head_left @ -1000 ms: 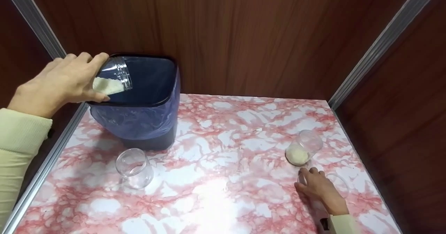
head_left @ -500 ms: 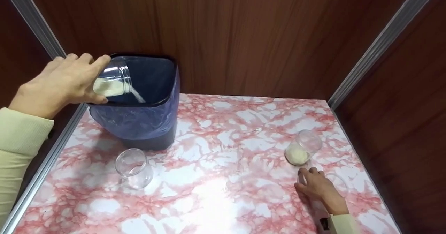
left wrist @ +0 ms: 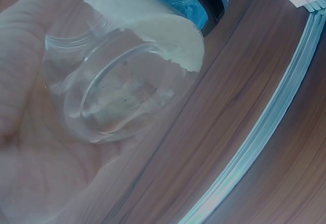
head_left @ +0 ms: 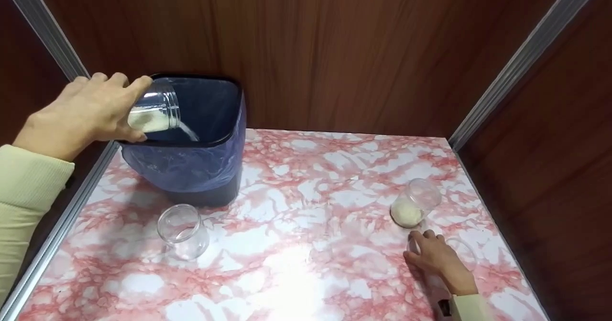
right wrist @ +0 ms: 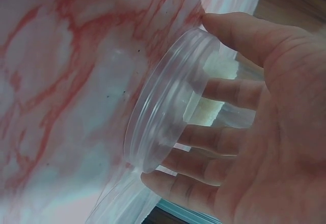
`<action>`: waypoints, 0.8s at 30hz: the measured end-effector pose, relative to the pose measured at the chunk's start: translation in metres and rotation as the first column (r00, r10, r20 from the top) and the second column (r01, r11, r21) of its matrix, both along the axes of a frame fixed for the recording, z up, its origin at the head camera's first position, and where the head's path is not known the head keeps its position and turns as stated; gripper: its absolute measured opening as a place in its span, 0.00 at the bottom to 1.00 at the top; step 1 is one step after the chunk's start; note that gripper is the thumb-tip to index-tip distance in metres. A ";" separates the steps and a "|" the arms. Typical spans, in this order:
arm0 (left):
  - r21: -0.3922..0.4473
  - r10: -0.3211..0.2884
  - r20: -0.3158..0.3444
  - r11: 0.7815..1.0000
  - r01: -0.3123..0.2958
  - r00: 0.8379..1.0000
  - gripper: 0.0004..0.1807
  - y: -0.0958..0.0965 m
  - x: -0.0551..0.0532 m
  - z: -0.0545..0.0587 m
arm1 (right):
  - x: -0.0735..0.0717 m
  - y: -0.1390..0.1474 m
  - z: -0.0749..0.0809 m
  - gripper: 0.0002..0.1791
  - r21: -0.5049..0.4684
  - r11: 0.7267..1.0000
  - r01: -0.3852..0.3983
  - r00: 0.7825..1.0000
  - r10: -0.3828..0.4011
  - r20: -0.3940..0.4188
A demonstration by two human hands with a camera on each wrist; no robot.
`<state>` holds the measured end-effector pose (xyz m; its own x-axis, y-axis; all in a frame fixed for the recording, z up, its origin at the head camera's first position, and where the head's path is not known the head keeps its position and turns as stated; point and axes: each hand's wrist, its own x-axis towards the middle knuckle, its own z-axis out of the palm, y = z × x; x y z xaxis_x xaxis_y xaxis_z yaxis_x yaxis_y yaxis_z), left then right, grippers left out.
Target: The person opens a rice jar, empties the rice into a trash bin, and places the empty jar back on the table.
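Note:
My left hand (head_left: 86, 110) grips a clear jar (left wrist: 117, 96) tipped on its side over a dark bin (head_left: 205, 199) lined with a bluish bag (head_left: 201, 170). Whitish grains (head_left: 149, 120) lie along the jar's lower side, and a thin stream of them (head_left: 189, 132) falls from its mouth into the bin. At the right, my right hand (head_left: 440, 259) rests at a clear plastic lid (right wrist: 173, 102) on the table, fingers fairly straight and spread, their tips at its face and rim. Just beyond that hand is a clear jar (head_left: 406, 211) with pale contents at its bottom.
An uncapped clear jar (head_left: 184, 232) stands in front of the bin. Another clear ring-shaped lid (head_left: 464, 249) lies beside the right hand. The red-and-white marbled table (head_left: 306, 182) is bounded by brown wood-grain panels (head_left: 311, 53) with metal edge strips.
The left hand has tilted its jar slightly further, and grains have begun to stream into the bin. Their level in the jar looks a little lower. The right hand has stayed in place.

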<state>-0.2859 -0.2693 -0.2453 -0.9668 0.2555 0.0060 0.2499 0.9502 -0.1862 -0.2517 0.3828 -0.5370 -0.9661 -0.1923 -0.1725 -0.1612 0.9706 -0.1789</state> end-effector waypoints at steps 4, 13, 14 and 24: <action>-0.012 -0.004 -0.003 1.000 0.004 1.000 0.51 -0.002 -0.001 0.000 | 0.003 0.001 0.000 0.29 0.000 1.000 0.004 1.000 -0.004 -0.001; -0.017 0.017 0.018 1.000 -0.017 1.000 0.53 -0.007 -0.002 0.002 | -0.001 0.001 0.000 0.30 0.002 1.000 0.002 1.000 -0.002 0.028; -0.017 0.016 0.016 1.000 -0.016 1.000 0.52 -0.008 -0.002 0.002 | -0.001 0.000 0.000 0.29 0.000 1.000 0.002 1.000 -0.002 0.030; -0.022 0.014 0.004 1.000 -0.014 1.000 0.53 -0.005 -0.002 0.001 | -0.002 0.000 0.001 0.29 -0.004 1.000 0.012 0.999 -0.012 0.040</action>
